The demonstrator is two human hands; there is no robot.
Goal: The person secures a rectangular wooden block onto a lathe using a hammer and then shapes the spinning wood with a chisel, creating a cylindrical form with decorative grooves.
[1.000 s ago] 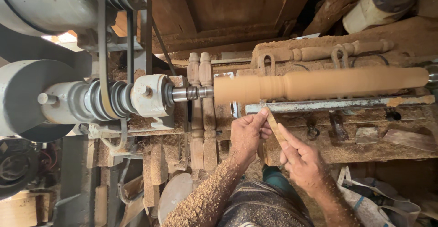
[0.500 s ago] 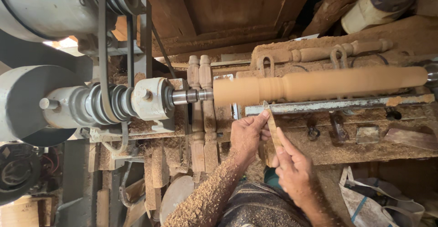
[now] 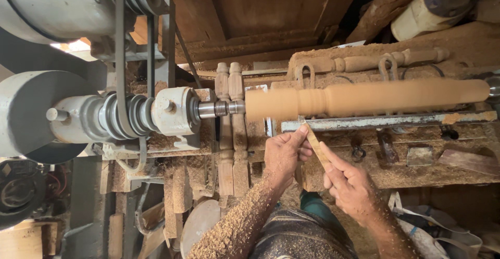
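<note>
Left hand [image 3: 284,157]: fingers curling, thumb and forefinger pinching the upper end of a thin wooden stick [image 3: 316,147].
Right hand [image 3: 350,183]: closing loosely around the stick's lower part, forefinger lying along it.
Stick: tip touching the metal tool rest [image 3: 388,121].
Turned wooden spindle [image 3: 364,98]: sitting on the lathe just above both hands.

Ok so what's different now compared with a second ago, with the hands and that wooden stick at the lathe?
Little changed. Both hands, left hand and right hand, keep hold of the thin wooden stick, and its tip has edged up to the metal tool rest just below the turned wooden spindle. The spindle, the belt pulleys and the finished spindle behind stayed put.
</note>
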